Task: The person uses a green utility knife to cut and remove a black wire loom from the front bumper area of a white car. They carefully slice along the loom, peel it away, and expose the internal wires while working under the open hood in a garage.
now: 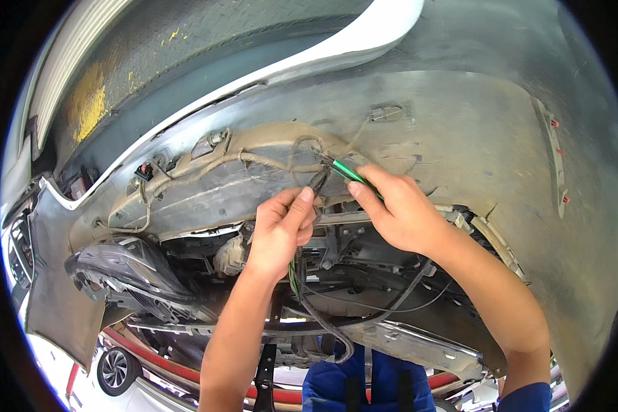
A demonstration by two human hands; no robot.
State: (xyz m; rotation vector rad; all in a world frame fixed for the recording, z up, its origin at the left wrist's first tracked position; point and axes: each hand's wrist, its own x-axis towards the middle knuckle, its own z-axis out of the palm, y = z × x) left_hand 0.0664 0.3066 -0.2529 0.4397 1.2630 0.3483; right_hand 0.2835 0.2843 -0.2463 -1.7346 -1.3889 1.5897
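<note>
My left hand (281,223) is closed in a pinch on a dark, wrapped wiring harness (319,180), which runs up past my fingertips and hangs on below the hand. In my right hand (399,209) is a slim hand tool (345,169) with a green-and-black body, its kind not clear. The tool's dark tip lies at the top of the harness, close to where it meets a dusty wire branch (254,159). Whether the tip touches the wire cannot be made out. Behind both hands is the dusty inner face of a car bumper cover (460,137).
A headlight (134,268) sits in the car's front end at left, below the cover. A black connector (144,171) and a small sensor (386,113) are on the cover. A thick dark cable (378,317) loops under my hands. Another car's wheel (115,371) shows lower left.
</note>
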